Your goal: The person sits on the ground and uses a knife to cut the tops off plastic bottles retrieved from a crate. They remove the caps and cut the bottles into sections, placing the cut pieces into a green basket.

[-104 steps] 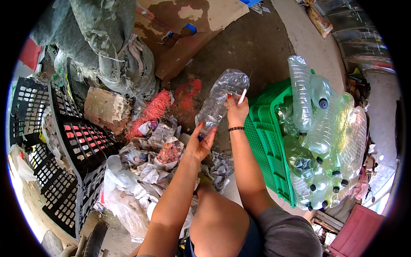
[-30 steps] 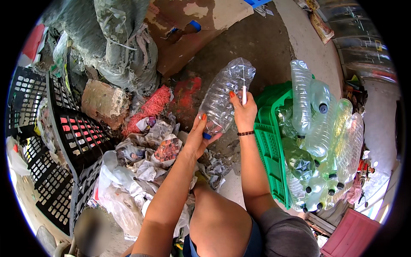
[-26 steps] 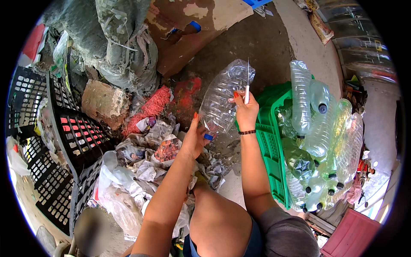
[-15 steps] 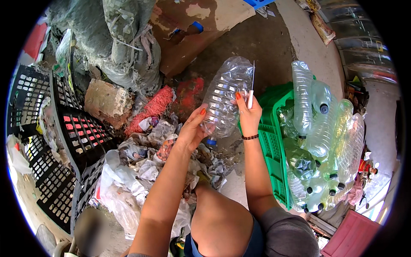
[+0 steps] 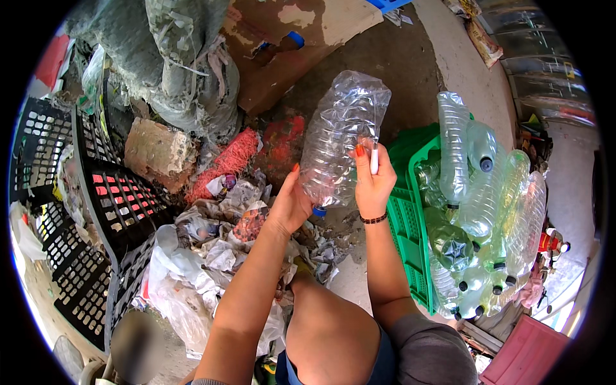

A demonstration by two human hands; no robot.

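Note:
A large crumpled clear plastic bottle (image 5: pixel 343 138) with a blue cap at its lower end is held up in front of me, cap end toward me. My left hand (image 5: pixel 290 204) grips it near the cap end. My right hand (image 5: pixel 374 178) steadies the bottle's right side and pinches a thin white blade-like tool (image 5: pixel 374 157) against it. A dark bracelet circles my right wrist.
A green plastic crate (image 5: pixel 410 224) on the right is heaped with several clear bottles (image 5: pixel 478 192). Torn labels and plastic scraps (image 5: pixel 218 244) lie below my left arm. Black crates (image 5: pixel 109 212) stand at left, sacks (image 5: pixel 167 70) and cardboard (image 5: pixel 301 32) behind.
The bottle has been raised and turned more upright between both hands; my right hand with the white tool has moved up along the bottle's side.

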